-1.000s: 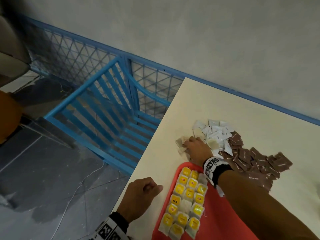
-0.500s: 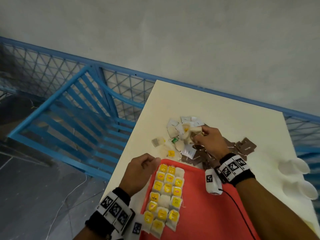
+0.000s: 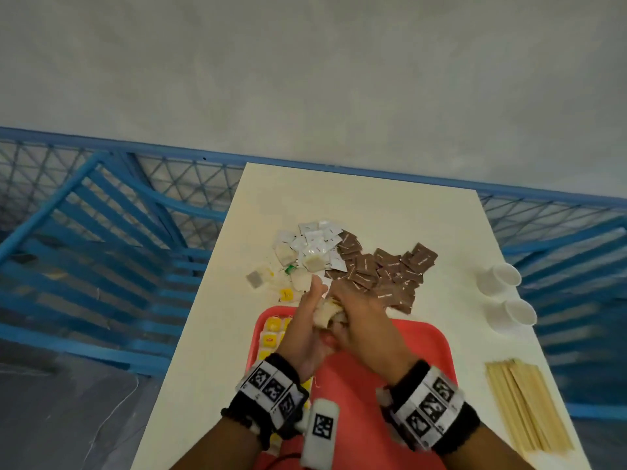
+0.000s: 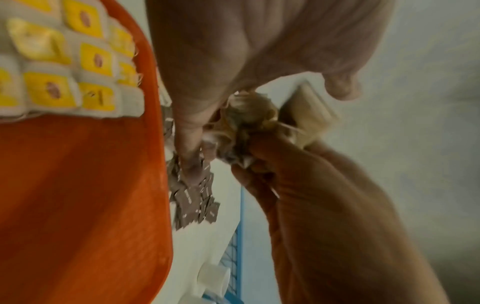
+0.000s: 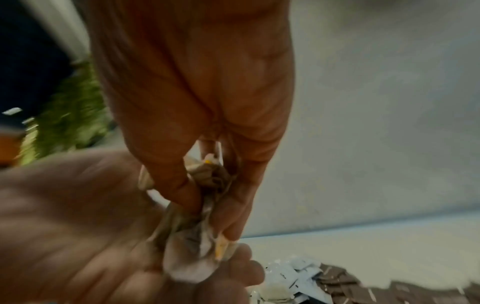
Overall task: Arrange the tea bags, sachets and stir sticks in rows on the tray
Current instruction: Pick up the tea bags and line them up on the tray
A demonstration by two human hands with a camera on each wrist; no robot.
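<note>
Both hands are on one clump of tea bags (image 3: 327, 313) right over the tray's (image 3: 424, 337) far edge: right hand (image 3: 363, 320) pinching it from above with curled fingers, left hand (image 3: 305, 330) cupped round it from below, thumb sticking up. The laid rows (image 3: 269, 334) run near-to-far along the tray's left side, just left of the clump, so I'd guess the left hand is closer. Loose sachets (image 3: 383, 269) sit past the tray's far edge, stir sticks (image 3: 522, 405) off its right side.

2 white cups (image 3: 498, 279), perhaps paper, lie on table (image 3: 339, 198).
</note>
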